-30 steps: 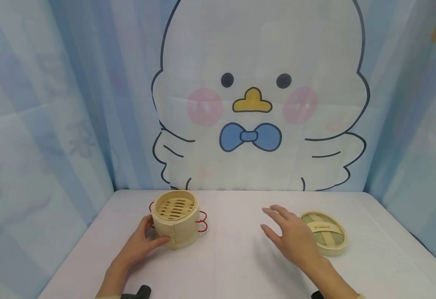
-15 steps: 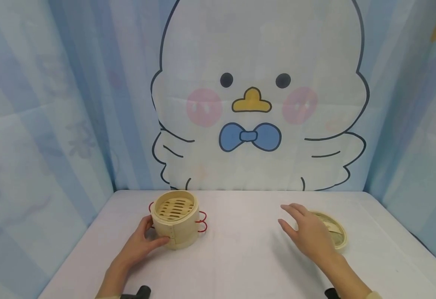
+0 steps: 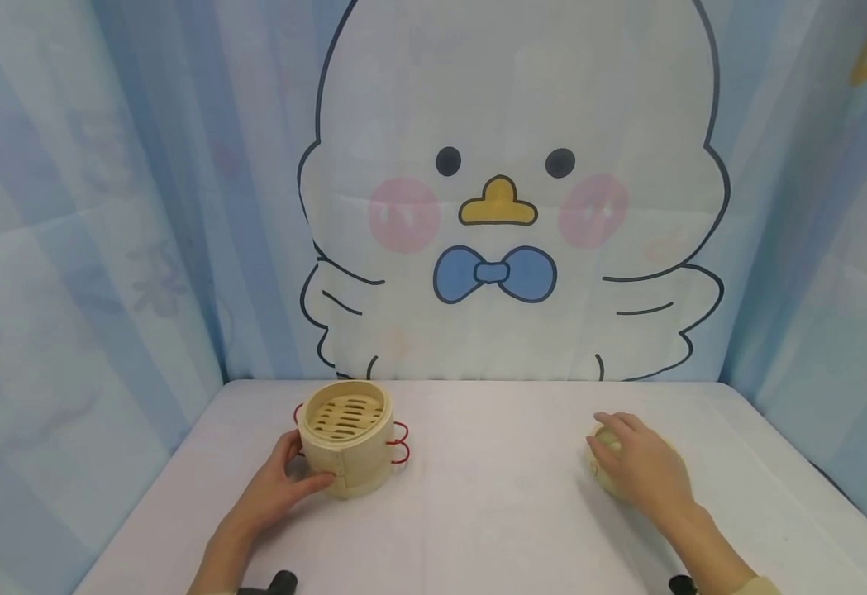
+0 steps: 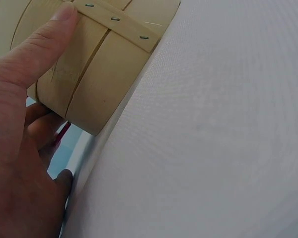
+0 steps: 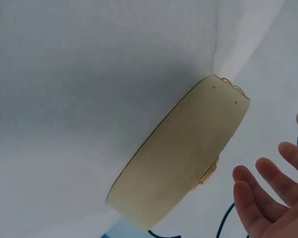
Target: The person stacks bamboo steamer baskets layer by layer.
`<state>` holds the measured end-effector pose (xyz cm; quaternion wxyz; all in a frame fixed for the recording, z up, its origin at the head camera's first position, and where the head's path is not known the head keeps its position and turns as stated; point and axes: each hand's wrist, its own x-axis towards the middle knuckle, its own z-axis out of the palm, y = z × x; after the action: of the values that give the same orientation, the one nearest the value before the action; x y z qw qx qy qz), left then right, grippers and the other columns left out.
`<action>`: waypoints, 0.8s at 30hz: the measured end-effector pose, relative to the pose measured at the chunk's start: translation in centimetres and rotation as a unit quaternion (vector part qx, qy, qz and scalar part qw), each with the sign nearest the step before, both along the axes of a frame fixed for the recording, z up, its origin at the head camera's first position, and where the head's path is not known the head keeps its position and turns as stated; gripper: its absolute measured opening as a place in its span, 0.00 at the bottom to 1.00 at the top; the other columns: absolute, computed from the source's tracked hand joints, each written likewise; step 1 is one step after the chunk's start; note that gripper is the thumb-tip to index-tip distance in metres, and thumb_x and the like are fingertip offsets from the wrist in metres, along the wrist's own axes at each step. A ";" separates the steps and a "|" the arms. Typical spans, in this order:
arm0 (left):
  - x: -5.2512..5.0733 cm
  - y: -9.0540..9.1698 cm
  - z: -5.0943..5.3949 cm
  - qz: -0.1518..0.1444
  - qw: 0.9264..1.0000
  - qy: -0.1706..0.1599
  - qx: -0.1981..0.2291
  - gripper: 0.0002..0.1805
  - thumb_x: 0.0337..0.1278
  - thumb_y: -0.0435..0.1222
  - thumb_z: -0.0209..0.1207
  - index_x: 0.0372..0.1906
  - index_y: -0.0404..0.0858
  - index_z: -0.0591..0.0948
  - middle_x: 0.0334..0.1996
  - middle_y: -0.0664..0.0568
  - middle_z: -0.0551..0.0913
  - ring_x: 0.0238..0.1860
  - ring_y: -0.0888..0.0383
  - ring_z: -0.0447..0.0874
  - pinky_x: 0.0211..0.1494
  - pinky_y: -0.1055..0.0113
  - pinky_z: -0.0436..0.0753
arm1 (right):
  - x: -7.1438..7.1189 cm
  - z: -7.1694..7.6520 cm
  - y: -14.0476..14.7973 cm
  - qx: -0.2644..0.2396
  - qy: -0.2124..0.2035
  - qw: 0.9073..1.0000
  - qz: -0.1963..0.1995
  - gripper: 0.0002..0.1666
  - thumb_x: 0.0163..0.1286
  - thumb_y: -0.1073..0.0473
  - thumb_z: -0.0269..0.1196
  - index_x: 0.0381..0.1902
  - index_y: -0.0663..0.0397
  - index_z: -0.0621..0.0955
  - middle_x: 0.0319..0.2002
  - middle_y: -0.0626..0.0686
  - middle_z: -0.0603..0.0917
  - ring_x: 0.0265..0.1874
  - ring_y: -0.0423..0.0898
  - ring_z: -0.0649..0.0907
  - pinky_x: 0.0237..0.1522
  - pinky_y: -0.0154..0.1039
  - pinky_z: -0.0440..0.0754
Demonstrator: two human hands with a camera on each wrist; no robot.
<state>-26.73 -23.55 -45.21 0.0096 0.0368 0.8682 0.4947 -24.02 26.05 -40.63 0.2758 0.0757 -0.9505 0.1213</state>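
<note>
We count two bamboo pieces on one white desk (image 3: 470, 504), clock directions being read from the centre of the head view. At 7 o'clock we find one steamer (image 3: 347, 467), upright with a slotted top; two red loops (image 3: 407, 452) project from its 3 o'clock side. The left hand (image 3: 273, 483) grasps it at its 8 o'clock side, thumb on the near wall. At 4 o'clock we locate one round lid (image 5: 179, 153), well apart from the steamer. Above it hangs the right hand (image 3: 649, 471), which blocks most of the lid from the head view; in the right wrist view we note its fingers released, a gap before the lid. At 12 o'clock we see one printed bird (image 3: 503, 107) on the backdrop (image 3: 269, 207).
</note>
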 end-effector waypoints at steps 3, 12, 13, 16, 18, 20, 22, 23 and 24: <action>-0.1 -0.1 -0.1 -0.001 1.000 0.002 0.003 0.54 0.51 0.50 0.75 0.75 0.34 0.57 0.74 0.31 0.60 0.75 0.34 0.52 0.74 0.36 0.52 | 0.2 0.0 0.5 -0.005 -0.020 1.000 -0.009 0.22 0.66 0.56 0.69 0.55 0.60 0.83 0.53 0.65 0.83 0.44 0.67 0.85 0.38 0.61 0.84; -0.1 -0.1 -0.1 0.001 1.000 0.002 0.000 0.54 0.50 0.52 0.75 0.75 0.35 0.57 0.74 0.31 0.60 0.75 0.34 0.53 0.74 0.36 0.53 | 0.0 -0.5 2.5 -0.004 -0.061 0.998 -0.019 0.23 0.66 0.57 0.68 0.56 0.63 0.82 0.53 0.68 0.81 0.44 0.69 0.83 0.37 0.62 0.83; -0.1 -0.1 -0.1 0.002 1.000 0.002 0.000 0.54 0.50 0.52 0.75 0.75 0.35 0.58 0.74 0.31 0.60 0.75 0.34 0.53 0.74 0.36 0.53 | 0.0 -0.6 2.7 -0.003 -0.065 0.998 -0.021 0.23 0.66 0.57 0.67 0.56 0.63 0.82 0.53 0.68 0.81 0.44 0.69 0.83 0.38 0.62 0.83; -0.1 -0.1 0.0 0.004 1.000 0.001 -0.003 0.54 0.50 0.52 0.75 0.75 0.35 0.58 0.74 0.31 0.61 0.75 0.34 0.53 0.74 0.36 0.53 | -0.1 -0.7 3.2 0.000 -0.074 0.997 -0.025 0.23 0.66 0.58 0.67 0.56 0.62 0.82 0.53 0.68 0.81 0.44 0.69 0.83 0.39 0.63 0.83; -0.1 -0.1 0.0 0.004 1.000 0.001 -0.003 0.54 0.50 0.52 0.75 0.75 0.35 0.58 0.74 0.31 0.61 0.75 0.34 0.53 0.74 0.36 0.53 | -0.1 -0.8 3.5 0.005 -0.077 0.997 -0.026 0.22 0.65 0.59 0.67 0.56 0.63 0.82 0.52 0.68 0.81 0.44 0.69 0.83 0.38 0.62 0.83; -0.1 -0.1 -0.1 0.004 1.000 0.000 -0.004 0.54 0.50 0.52 0.75 0.75 0.35 0.58 0.74 0.31 0.61 0.75 0.34 0.53 0.74 0.36 0.52 | -0.1 -0.8 3.8 0.009 -0.083 0.996 -0.026 0.22 0.65 0.61 0.67 0.55 0.63 0.82 0.51 0.67 0.82 0.43 0.68 0.84 0.38 0.62 0.83; -0.1 -0.1 -0.1 0.004 1.000 -0.001 -0.004 0.54 0.50 0.52 0.75 0.75 0.35 0.58 0.74 0.32 0.61 0.75 0.34 0.53 0.74 0.36 0.52 | -0.1 -0.7 4.1 0.015 -0.088 0.996 -0.025 0.20 0.64 0.62 0.67 0.54 0.63 0.83 0.49 0.67 0.82 0.43 0.68 0.84 0.38 0.62 0.83; -0.1 -0.1 -0.1 0.004 1.000 -0.001 -0.004 0.54 0.50 0.52 0.75 0.75 0.35 0.58 0.74 0.32 0.61 0.76 0.34 0.53 0.74 0.36 0.52 | -0.1 -0.7 4.2 0.017 -0.090 0.996 -0.023 0.20 0.64 0.62 0.68 0.53 0.64 0.83 0.49 0.67 0.83 0.43 0.68 0.84 0.38 0.62 0.83; -0.1 -0.1 -0.1 0.004 1.000 -0.002 -0.004 0.54 0.50 0.52 0.75 0.75 0.35 0.58 0.74 0.32 0.61 0.76 0.34 0.52 0.74 0.36 0.52 | -0.1 -0.8 4.3 0.019 -0.092 0.995 -0.022 0.19 0.64 0.63 0.68 0.52 0.64 0.83 0.48 0.66 0.83 0.43 0.68 0.84 0.38 0.62 0.83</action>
<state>-26.81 -23.67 -45.35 0.0095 0.0322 0.8702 0.4915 -24.15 30.37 -41.38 0.1879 0.0489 -0.9754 0.1040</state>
